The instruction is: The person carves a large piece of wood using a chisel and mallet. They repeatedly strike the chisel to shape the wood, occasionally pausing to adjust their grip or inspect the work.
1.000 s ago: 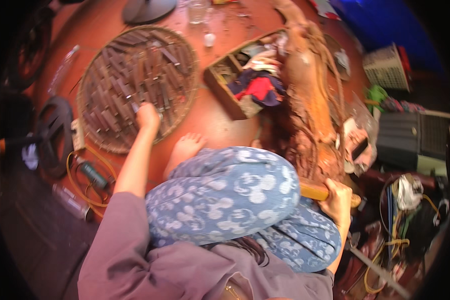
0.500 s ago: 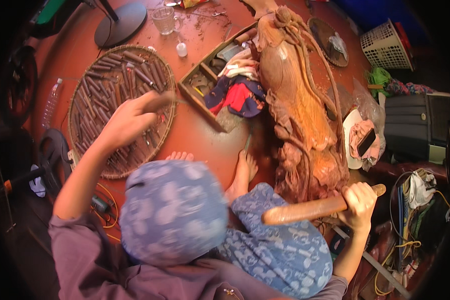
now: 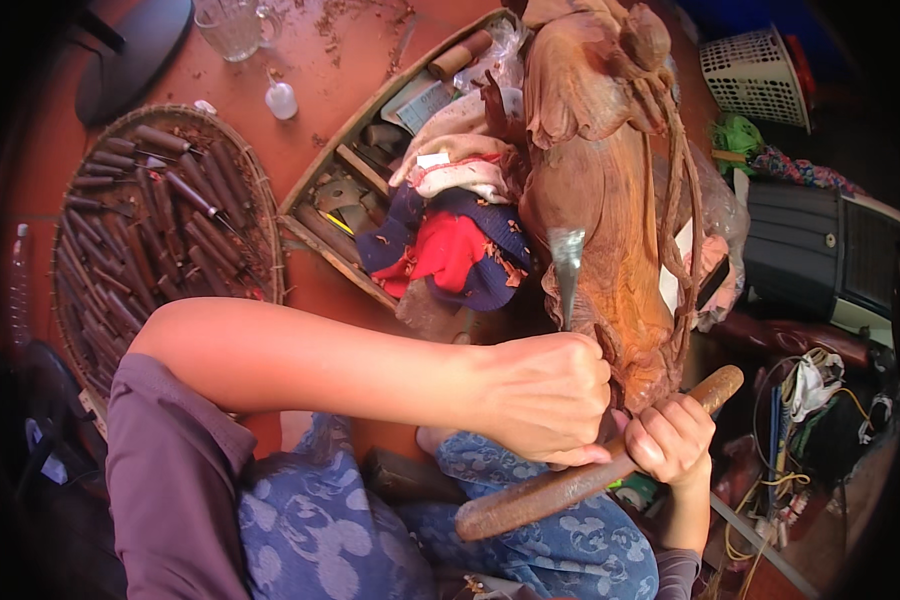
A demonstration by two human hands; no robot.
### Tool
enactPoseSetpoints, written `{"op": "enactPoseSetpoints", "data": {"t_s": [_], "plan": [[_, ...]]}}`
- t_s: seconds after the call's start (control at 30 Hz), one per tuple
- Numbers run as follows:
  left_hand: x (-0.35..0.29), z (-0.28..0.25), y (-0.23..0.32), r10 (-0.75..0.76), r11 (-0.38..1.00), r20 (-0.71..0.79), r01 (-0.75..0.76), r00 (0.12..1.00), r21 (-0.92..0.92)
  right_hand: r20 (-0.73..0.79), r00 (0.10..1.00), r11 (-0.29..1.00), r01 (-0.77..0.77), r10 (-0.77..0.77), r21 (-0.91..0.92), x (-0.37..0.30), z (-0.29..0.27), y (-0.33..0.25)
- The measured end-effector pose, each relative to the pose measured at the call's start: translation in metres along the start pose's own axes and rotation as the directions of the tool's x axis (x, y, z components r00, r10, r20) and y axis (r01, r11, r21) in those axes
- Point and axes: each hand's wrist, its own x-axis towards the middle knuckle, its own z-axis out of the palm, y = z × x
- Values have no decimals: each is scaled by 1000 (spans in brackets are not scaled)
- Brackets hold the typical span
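Note:
My left hand point(image 3: 545, 395) is closed in a fist around a chisel point(image 3: 567, 262). Its flared metal blade points up and away, over the lower part of a brown wood carving point(image 3: 595, 210); the fist hides its handle. Close by on the right, my right hand point(image 3: 670, 437) grips a thick, rounded wooden club point(image 3: 540, 497), which slants from upper right to lower left above my thigh. The two hands nearly meet at the carving's near end. Carved folds and long stem-like strands run along the carving. Whether the blade touches the wood I cannot tell.
A round woven tray point(image 3: 279, 240) full of wooden-handled tools lies left. Beside the carving stands a wooden box point(image 3: 320, 240) with cloths point(image 3: 445, 250) and offcuts. A glass mug point(image 3: 230, 28) and small white bottle point(image 3: 281, 100) are behind. Cords and a white basket point(image 3: 755, 75) are right.
My left hand has come from over the woven tray across to the carving and now holds the chisel. The club in my right hand has shifted lower and leftward. The view has shifted too.

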Motion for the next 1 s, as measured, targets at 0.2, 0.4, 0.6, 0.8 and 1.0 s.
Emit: {"op": "enactPoseSetpoints", "data": {"t_s": [0.2,0.4,0.6,0.8,1.0], "plan": [[5,9,-24,64,998,-207,-62,976,17,57,998,1000,-9,11,-22,15,-1,1],[3,13,-37,36,998,-191,-26,981,54,2,1000,997,3,-3,-79,22,5,7],[6,19,-47,57,998,-245,-45,968,53,-6,1000,991,-12,11,-130,16,5,13],[6,9,-47,66,998,-272,-70,960,-4,-192,980,961,-1,-54,-275,7,9,28],[7,10,-49,66,998,-293,-70,954,-4,-211,976,950,-10,-59,-312,-1,8,41]]}}
